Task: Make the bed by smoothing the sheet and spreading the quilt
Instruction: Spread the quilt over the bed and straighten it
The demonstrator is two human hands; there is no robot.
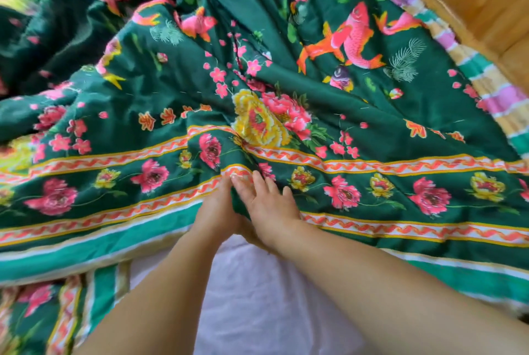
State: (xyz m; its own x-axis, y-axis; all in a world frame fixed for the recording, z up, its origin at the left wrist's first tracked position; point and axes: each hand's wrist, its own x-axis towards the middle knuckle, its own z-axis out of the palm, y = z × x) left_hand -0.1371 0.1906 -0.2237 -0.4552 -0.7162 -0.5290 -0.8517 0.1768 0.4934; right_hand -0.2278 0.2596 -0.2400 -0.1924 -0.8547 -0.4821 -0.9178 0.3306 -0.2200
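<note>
2 hands, left hand [216, 208] and right hand [269, 205], touch 1 quilt [286, 97].

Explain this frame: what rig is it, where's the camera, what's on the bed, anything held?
No robot here: a person works with bare hands, filmed by one wide-angle camera worn on the head, looking forward and down. The left hand and right hand meet at the near border of a dark green quilt printed with fish and flowers. It lies rumpled, not yet spread flat. The fingers press on a bunched fold; whether either has a closed grip is unclear. Below it shows a pale sheet; at right, a striped cloth.
</note>
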